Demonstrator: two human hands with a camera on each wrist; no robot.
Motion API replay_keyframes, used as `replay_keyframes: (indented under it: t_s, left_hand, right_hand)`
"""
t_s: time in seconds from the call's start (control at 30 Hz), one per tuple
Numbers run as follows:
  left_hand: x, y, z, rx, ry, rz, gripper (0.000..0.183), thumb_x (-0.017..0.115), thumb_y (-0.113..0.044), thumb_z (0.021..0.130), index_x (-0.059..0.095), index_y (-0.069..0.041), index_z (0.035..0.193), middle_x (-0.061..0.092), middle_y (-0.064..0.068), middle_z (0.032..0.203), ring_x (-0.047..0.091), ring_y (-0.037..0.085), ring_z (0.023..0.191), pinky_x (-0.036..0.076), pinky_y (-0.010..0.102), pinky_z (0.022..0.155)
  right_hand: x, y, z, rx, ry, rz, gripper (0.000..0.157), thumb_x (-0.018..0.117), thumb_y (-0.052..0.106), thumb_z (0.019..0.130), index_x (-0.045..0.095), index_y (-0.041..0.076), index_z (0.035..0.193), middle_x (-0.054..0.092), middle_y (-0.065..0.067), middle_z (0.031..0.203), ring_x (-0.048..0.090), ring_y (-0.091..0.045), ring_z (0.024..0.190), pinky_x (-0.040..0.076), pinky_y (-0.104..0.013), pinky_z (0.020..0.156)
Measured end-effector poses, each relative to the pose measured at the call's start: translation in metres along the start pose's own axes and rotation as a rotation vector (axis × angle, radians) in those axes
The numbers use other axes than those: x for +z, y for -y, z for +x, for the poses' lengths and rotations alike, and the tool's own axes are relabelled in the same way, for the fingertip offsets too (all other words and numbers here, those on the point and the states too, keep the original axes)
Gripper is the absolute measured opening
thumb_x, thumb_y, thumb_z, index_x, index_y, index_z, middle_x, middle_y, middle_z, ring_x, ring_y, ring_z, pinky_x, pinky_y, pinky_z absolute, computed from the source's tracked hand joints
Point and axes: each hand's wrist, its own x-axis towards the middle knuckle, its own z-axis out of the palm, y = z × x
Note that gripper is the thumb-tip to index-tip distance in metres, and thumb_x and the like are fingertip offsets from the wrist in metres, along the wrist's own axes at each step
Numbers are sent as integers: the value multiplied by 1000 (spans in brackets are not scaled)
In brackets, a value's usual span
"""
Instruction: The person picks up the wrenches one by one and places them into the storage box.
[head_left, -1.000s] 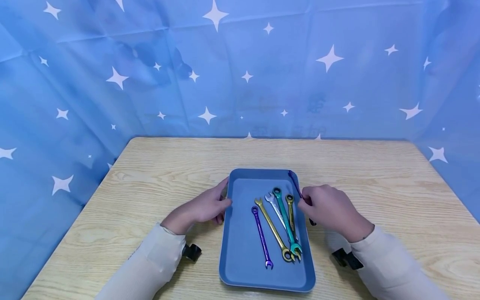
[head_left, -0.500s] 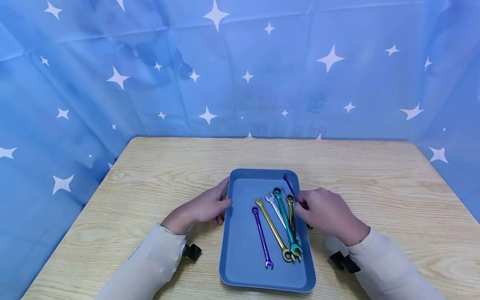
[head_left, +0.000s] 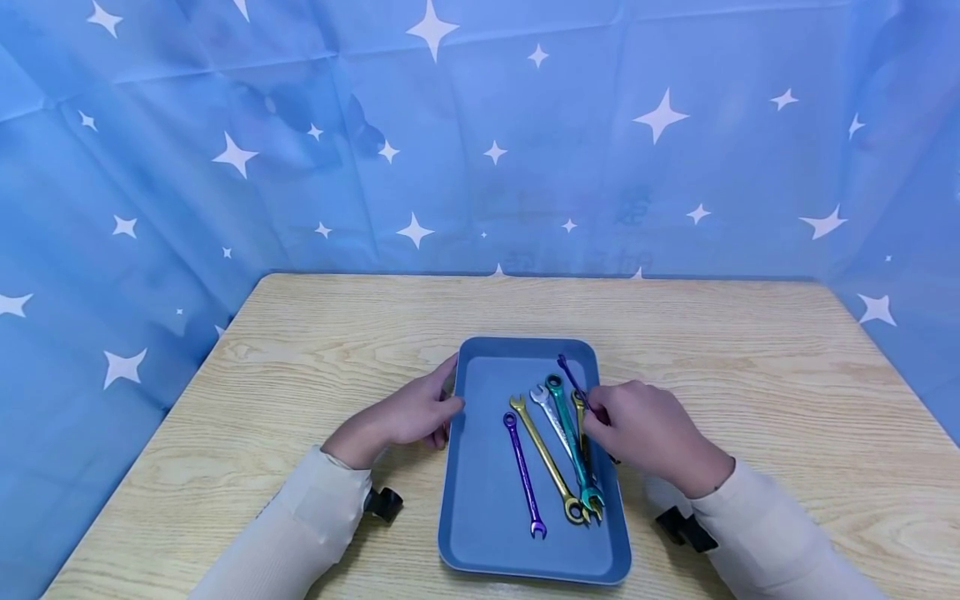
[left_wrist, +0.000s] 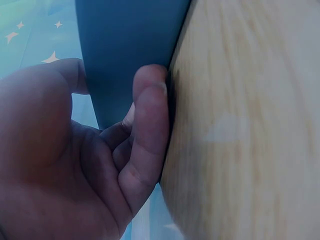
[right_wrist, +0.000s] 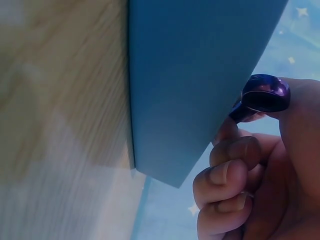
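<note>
My left hand [head_left: 412,410] grips the left rim of a blue-grey tray [head_left: 480,500]. In the left wrist view its thumb reaches over the rim, and its fingers lie against the outer wall. Over the tray's right rim, my right hand [head_left: 648,429] pinches a purple combination wrench [head_left: 573,379]. That wrench slants across the rim, its ring end [right_wrist: 272,84] showing in the right wrist view. Inside the tray lie another purple wrench [head_left: 523,475], a gold wrench [head_left: 547,454], a silver one [head_left: 550,412], a green one [head_left: 567,429] and a second gold one [head_left: 581,418], partly overlapping.
The tray stands on a wood-grain table [head_left: 337,333] near the person's side. Behind the table hangs a blue curtain [head_left: 480,183] with white stars. Each sleeved wrist carries a black camera mount.
My right hand has moved left with the purple wrench, bringing its far end from the tray's top right corner further in over the tray. The left hand and tray have stayed still.
</note>
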Motion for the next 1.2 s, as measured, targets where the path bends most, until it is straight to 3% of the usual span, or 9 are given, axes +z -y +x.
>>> replay_keyframes:
  t_s: [0.53,1.2]
  left_hand:
    - [0,-1,0,1,-1,-6,77,45,-18,102,-2,-34,161,61,11,61,63,24,54,57,39,54]
    - [0,2,1,7,-1,8,77,44,-22,102,-3,-36,161,63,11,62,64,24,54,58,40,55]
  right_hand:
    - [4,10,0,12,48,-6,37,65,17,90,47,19,57,38,7,51,40,-6,45,29,-21,42]
    - [18,18,-2,18,103,-44,46,66,18,88,36,20,53,26,9,52,35,-7,45,24,-22,43]
